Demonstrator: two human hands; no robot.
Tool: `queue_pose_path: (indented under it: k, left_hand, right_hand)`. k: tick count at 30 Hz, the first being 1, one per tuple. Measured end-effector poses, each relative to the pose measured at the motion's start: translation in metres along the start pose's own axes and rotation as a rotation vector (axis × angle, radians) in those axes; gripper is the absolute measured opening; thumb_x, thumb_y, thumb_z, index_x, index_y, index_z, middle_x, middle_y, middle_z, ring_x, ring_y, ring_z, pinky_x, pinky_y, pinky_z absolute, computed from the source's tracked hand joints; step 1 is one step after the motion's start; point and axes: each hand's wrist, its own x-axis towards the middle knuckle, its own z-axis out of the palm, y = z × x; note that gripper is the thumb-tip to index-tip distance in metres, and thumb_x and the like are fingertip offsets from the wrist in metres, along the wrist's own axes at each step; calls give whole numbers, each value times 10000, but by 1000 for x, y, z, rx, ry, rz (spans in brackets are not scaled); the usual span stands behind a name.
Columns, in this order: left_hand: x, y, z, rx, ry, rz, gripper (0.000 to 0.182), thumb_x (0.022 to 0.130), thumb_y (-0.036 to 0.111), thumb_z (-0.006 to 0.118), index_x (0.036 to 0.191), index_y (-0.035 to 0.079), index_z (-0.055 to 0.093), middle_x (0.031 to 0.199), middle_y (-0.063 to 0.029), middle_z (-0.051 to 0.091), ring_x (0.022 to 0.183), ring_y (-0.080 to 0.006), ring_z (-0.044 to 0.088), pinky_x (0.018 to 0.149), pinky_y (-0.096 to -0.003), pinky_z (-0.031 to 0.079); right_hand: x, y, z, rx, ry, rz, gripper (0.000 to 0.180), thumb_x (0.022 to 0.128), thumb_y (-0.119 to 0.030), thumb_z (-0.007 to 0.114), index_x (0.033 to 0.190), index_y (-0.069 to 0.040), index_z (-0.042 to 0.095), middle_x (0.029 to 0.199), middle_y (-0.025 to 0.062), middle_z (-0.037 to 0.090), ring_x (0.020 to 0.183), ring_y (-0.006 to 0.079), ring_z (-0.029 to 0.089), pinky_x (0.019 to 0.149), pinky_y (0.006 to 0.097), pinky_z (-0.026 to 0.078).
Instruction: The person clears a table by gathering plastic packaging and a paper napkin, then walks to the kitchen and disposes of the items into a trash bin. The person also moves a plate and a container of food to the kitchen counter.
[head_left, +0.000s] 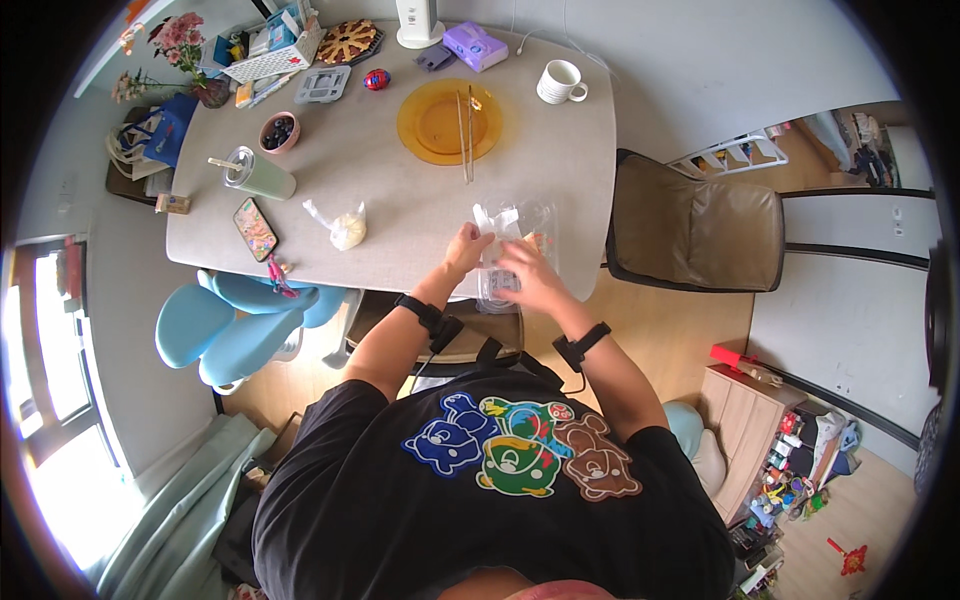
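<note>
A clear plastic food container (551, 217) lies opened near the table's front right edge, its clear lid (496, 289) reaching over that edge. Inside is food, partly covered by my right hand, along with a piece of white paper (495, 219). My left hand (469, 247) pinches the lower part of the paper at the container's left side. Over the container, my right hand (531, 274) is blurred, with fingers spread and nothing visible in them. Whether its fingertips touch the food or paper is unclear.
An amber glass plate (427, 124) with chopsticks (466, 150) stands beyond my hands. Leftward are a knotted plastic bag (348, 229), a phone (255, 229), a lidded tumbler (262, 176) and a bowl of dark berries (279, 133). A white mug (559, 82) stands back right.
</note>
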Motion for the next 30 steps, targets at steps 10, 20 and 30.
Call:
queue_pose_path:
  k: [10, 20, 30]
  left_hand:
    - [3, 62, -16, 493, -313, 410, 443, 805, 302, 640, 1097, 47, 427, 951, -171, 591, 886, -262, 582, 801, -367, 465]
    - [7, 12, -21, 726, -251, 425, 574, 821, 229, 597, 1324, 208, 320, 1191, -196, 515, 1129, -333, 505, 936, -417, 417]
    - [8, -1, -17, 608, -72, 529, 483, 684, 242, 725, 1120, 119, 558, 1164, -140, 518, 1099, -312, 508, 927, -381, 424]
  right_hand:
    - [14, 41, -72, -139, 430, 63, 669, 726, -207, 727, 1299, -85, 402, 1252, 199, 448, 1171, 348, 423, 989, 430, 340]
    - [7, 101, 23, 571, 128, 391, 520, 806, -165, 666, 1265, -57, 447, 1228, 125, 514, 1016, 188, 529, 888, 330, 428]
    - [17, 85, 30, 712, 239, 507, 451, 780, -153, 683, 1175, -32, 505, 1198, 123, 544, 1110, 228, 507, 912, 339, 419]
